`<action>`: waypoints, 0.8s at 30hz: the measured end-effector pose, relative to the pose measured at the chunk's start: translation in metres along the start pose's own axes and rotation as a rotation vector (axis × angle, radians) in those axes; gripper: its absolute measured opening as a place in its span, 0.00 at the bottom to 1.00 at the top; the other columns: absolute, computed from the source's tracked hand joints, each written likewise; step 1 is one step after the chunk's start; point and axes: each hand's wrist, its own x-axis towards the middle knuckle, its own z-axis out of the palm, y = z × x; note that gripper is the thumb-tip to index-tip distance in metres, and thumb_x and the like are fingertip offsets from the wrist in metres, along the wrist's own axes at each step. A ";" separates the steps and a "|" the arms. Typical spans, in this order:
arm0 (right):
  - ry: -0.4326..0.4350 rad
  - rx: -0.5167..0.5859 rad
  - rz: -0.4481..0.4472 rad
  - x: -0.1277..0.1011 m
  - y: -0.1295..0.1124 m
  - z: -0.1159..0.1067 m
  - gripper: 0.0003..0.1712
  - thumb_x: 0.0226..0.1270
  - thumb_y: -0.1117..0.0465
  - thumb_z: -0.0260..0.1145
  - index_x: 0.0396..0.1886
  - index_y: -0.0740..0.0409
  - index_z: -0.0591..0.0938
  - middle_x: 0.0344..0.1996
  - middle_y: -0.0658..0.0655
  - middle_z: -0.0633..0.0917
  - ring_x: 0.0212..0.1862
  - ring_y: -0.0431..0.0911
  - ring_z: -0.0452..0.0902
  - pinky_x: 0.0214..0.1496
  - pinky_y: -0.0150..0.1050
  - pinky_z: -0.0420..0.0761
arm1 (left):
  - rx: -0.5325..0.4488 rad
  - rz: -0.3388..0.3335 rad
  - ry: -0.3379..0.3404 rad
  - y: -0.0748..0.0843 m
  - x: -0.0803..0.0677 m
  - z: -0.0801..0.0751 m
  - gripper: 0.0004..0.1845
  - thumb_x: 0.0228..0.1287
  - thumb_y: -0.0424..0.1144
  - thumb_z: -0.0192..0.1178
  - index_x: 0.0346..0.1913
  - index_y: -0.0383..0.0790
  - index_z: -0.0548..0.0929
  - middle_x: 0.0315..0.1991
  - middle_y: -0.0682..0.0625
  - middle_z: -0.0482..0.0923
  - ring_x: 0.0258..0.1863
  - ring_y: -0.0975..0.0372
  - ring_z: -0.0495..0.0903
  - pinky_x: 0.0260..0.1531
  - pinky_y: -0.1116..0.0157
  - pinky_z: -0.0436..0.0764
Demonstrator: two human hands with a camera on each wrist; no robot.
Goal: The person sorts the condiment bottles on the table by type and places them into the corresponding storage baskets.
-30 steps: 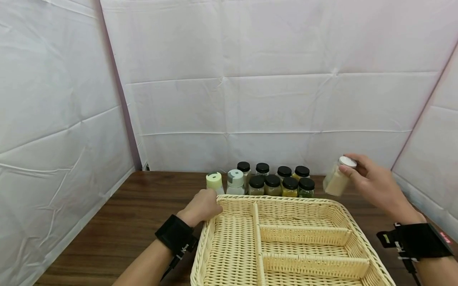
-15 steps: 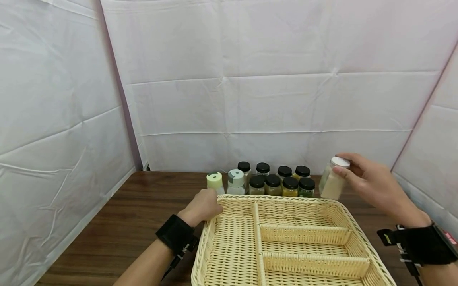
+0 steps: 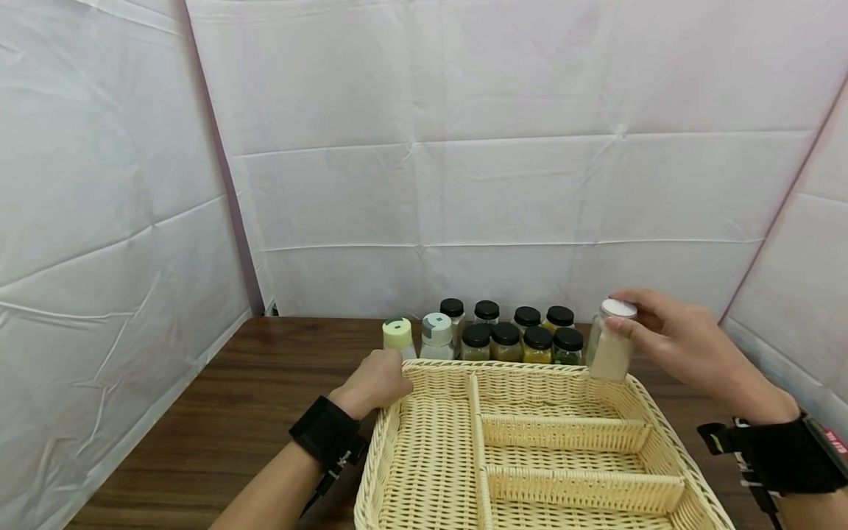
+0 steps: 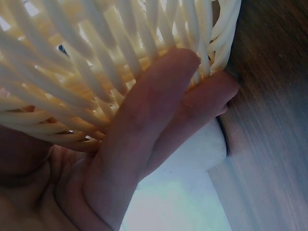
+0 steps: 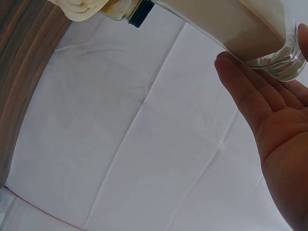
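My right hand (image 3: pixel 682 346) grips a glass jar of pale powder (image 3: pixel 611 352) near its white lid, thumb on one side and fingers on the other. In the head view the jar overlaps the back right corner of a divided wicker basket (image 3: pixel 477 442). In the right wrist view the powder jar (image 5: pixel 240 29) lies across the top, fingers along its neck. My left hand (image 3: pixel 374 383) holds the basket's back left rim. The left wrist view shows the fingers (image 4: pixel 149 106) curled against the outside of the weave (image 4: pixel 96 62).
Behind the basket stand several black-lidded spice jars (image 3: pixel 506 343) in two rows. To their left are a yellow-capped bottle (image 3: pixel 397 337) and a grey-green-capped bottle (image 3: pixel 436 337). White sheeting (image 3: pixel 424 191) walls in the dark wooden table (image 3: pixel 218 412).
My right hand has carried the powder jar left and a little down, from beside the basket to over its back right corner, tilting it more upright. The left hand keeps its hold.
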 end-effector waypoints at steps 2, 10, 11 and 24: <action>-0.010 -0.003 -0.002 0.000 -0.001 0.000 0.18 0.78 0.64 0.69 0.64 0.54 0.82 0.47 0.53 0.88 0.47 0.30 0.82 0.44 0.21 0.76 | -0.001 -0.001 -0.002 0.000 0.000 0.000 0.23 0.65 0.24 0.58 0.16 0.45 0.65 0.14 0.54 0.57 0.11 0.65 0.59 0.15 0.70 0.58; -0.050 -0.046 0.012 0.000 -0.004 -0.001 0.15 0.77 0.61 0.71 0.60 0.51 0.84 0.43 0.48 0.89 0.43 0.34 0.83 0.43 0.25 0.77 | -0.013 -0.006 -0.005 0.000 -0.001 0.000 0.23 0.64 0.23 0.58 0.15 0.46 0.64 0.13 0.54 0.57 0.11 0.66 0.57 0.15 0.70 0.58; -0.056 -0.046 0.016 0.001 -0.004 -0.001 0.15 0.76 0.60 0.71 0.59 0.50 0.85 0.43 0.47 0.89 0.42 0.34 0.84 0.42 0.27 0.78 | -0.014 -0.005 -0.006 0.000 -0.001 0.000 0.23 0.64 0.23 0.58 0.15 0.46 0.64 0.13 0.54 0.56 0.11 0.66 0.57 0.15 0.70 0.58; -0.169 -0.022 0.090 0.000 -0.008 -0.002 0.17 0.77 0.56 0.71 0.59 0.57 0.85 0.46 0.51 0.90 0.47 0.41 0.88 0.44 0.37 0.85 | 0.002 -0.007 0.010 0.000 0.000 0.001 0.22 0.63 0.24 0.59 0.16 0.44 0.66 0.14 0.54 0.58 0.11 0.66 0.62 0.14 0.71 0.60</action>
